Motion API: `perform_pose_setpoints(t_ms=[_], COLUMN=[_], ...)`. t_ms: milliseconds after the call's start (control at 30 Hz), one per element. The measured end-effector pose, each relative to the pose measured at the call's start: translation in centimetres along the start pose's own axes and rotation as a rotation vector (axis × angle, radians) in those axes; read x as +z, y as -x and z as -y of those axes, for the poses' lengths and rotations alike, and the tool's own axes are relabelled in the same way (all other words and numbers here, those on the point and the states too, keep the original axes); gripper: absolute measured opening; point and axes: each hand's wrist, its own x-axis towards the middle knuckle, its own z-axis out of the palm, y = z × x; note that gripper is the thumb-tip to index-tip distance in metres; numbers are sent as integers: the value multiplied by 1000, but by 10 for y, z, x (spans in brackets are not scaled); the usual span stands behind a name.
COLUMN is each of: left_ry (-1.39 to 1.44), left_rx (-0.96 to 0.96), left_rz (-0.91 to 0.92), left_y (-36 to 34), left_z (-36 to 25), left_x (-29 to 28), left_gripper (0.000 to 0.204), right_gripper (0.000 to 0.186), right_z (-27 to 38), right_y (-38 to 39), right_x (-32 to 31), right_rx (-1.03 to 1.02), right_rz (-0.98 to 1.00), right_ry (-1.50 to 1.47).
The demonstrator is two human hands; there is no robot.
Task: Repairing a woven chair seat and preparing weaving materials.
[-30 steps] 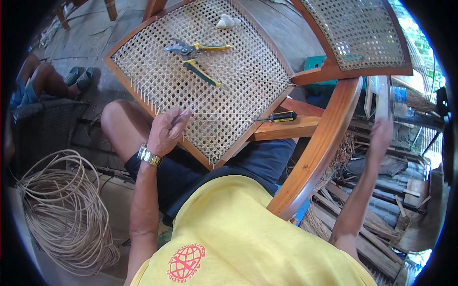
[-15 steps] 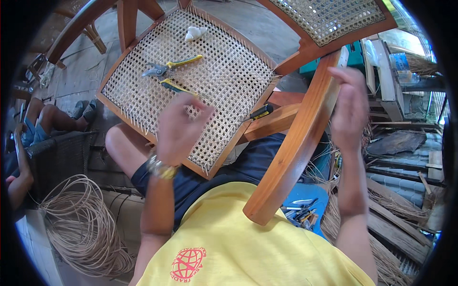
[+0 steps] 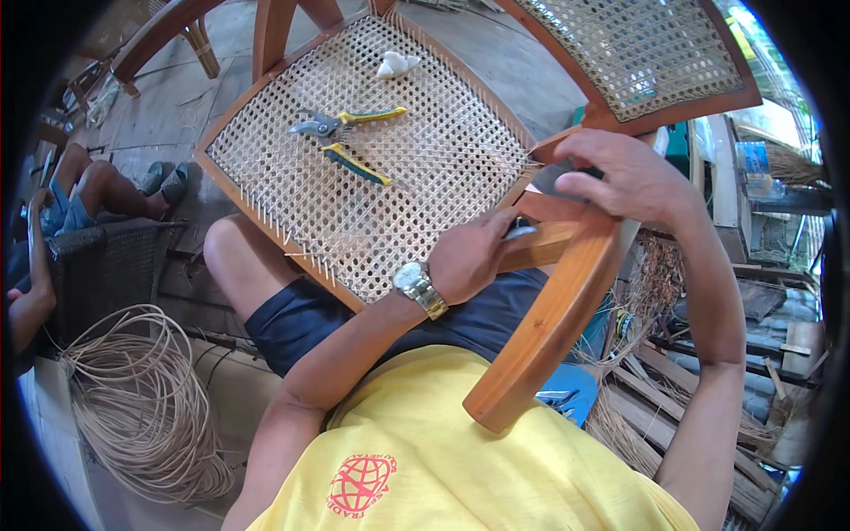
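Cane seat: wood-framed, over the person's lap, its nearest corner toward the body; the weave lies up and left of both hands' fingers.
Left hand: the nearer one, over the seat's right-hand edge, fingers curled; a pale slim piece shows by the fingertips, but I cannot tell whether they pinch it.
Right hand: above the armrest's upper end, thumb and fingers spread apart, pointing left toward the seat's right corner.
Wooden armrest: long axis running from the belly up and rightward, in the way between right forearm and seat.
Shears: on the weave, handles splayed, a white lump beyond.
Backrest: upper right, beyond the right hand.
Cane coil: lower left, well apart from both hands.
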Motion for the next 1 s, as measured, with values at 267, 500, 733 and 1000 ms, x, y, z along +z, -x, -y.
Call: perform_pose_setpoints(t_ms=[267,500,733,1000], left_ry=[-74,125,-712,-1174], left_rx=[53,-40,-258,74], left_rz=[47,-366,46,211], left_y=[-7,-33,-122,-174], left_z=[12,-17,17,105], left_x=[-5,-28,-110,-69], left_gripper=[46,35,53,24], right_gripper=[48,47,44,32], right_z=[-40,-44,-47,-56], right_y=[8,11,14,17], right_x=[35,51,65,69], right_rx=[101,85,181,151], right_rz=[-352,-685,-925,-877], right_ry=[-308,-426,-437,-430])
